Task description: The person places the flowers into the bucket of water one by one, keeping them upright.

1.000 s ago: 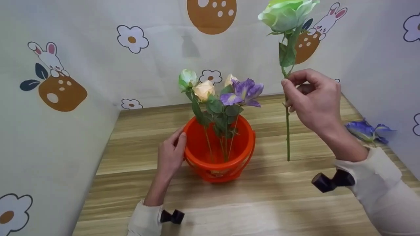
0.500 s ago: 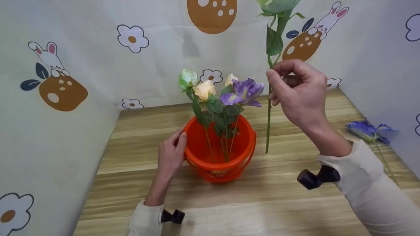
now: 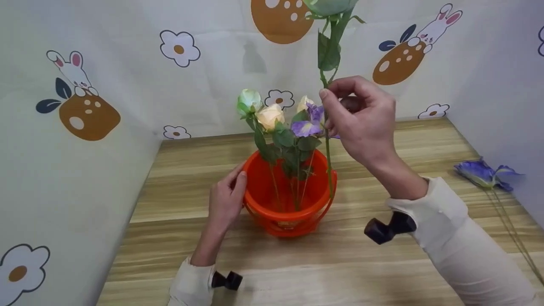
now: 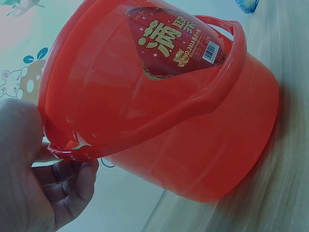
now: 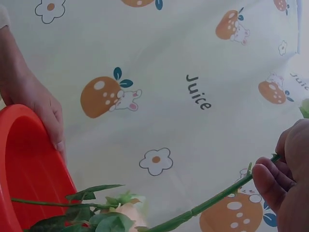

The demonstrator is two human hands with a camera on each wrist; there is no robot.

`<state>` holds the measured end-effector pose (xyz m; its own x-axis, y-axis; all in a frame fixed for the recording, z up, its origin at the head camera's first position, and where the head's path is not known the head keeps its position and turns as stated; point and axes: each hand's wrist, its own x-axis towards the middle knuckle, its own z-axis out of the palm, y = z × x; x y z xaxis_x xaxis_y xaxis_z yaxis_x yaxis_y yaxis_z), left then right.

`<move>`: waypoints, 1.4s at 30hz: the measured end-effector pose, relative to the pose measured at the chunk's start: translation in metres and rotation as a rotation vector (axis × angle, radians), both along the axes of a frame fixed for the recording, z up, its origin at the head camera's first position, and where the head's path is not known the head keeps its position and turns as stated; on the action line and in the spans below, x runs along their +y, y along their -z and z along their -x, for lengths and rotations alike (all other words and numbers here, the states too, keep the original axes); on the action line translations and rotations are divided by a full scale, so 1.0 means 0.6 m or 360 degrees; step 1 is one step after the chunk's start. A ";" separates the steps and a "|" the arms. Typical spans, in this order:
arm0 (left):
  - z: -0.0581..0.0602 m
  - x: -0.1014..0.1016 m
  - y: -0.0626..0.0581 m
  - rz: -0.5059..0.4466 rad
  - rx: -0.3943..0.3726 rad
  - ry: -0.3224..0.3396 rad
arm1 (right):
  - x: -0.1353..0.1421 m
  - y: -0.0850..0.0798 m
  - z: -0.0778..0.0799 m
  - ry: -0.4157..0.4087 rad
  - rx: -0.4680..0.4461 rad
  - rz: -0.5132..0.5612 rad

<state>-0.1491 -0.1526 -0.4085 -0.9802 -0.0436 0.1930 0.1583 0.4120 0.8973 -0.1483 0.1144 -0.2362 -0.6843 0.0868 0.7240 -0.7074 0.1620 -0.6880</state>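
Observation:
My right hand (image 3: 365, 121) pinches the stem of a pale green artificial rose (image 3: 329, 53) between thumb and fingers. Its bloom is cut off by the top of the head view, and the stem's lower end hangs at the right rim of a red bucket (image 3: 282, 216). With the thumb at the rim and the fingers curled outside, my left hand (image 3: 227, 195) grips the bucket's left side. Inside the bucket stand a smaller green rose (image 3: 249, 102), a peach rose (image 3: 270, 117), another peach rose (image 3: 304, 103) and a purple iris (image 3: 308, 126), partly hidden by my right hand.
A blue-purple iris (image 3: 480, 173) with long thin stems lies on the wooden table (image 3: 182, 182) at the right. The bucket's handle (image 4: 212, 96) hangs down its front. A patterned cloth (image 3: 216, 76) walls in the table's back and sides.
My right hand has moved left with the green rose, bringing the stem's end from beside the bucket to its right rim. My left hand stays on the bucket. The view has shifted slightly.

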 end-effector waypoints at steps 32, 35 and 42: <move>-0.002 0.002 0.000 0.0042 0.0090 0.0007 | -0.120 0.067 0.039 -0.0313 0.0031 -0.0039; -0.001 0.002 -0.001 0.0058 0.0094 0.0016 | -0.127 0.082 0.042 -0.0327 -0.0053 -0.0086; 0.001 0.001 0.001 0.0080 0.0084 0.0015 | -0.138 0.117 0.051 -0.0361 -0.0269 -0.0195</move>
